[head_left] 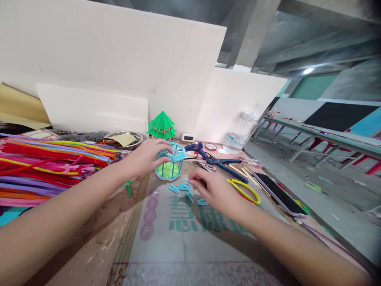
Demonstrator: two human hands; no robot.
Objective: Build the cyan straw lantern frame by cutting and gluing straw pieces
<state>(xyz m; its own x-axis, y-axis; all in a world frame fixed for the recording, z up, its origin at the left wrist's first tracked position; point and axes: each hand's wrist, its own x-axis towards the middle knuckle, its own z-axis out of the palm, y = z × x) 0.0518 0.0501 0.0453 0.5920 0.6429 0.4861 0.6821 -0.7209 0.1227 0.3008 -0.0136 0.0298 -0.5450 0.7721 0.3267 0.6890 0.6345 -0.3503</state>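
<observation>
My left hand is wrapped round a small light-blue pipe-cleaner cage with a green base, holding it upright on the table. My right hand rests just right of several short light-blue pipe-cleaner pieces, its fingers pinched together over them. Whether a piece sits between the fingertips is hard to see.
A big stack of coloured pipe cleaners lies at left. Behind are a green pagoda model, a metal bowl, a blue glue gun, blue pliers, yellow-handled cutters, a phone and a plastic bottle.
</observation>
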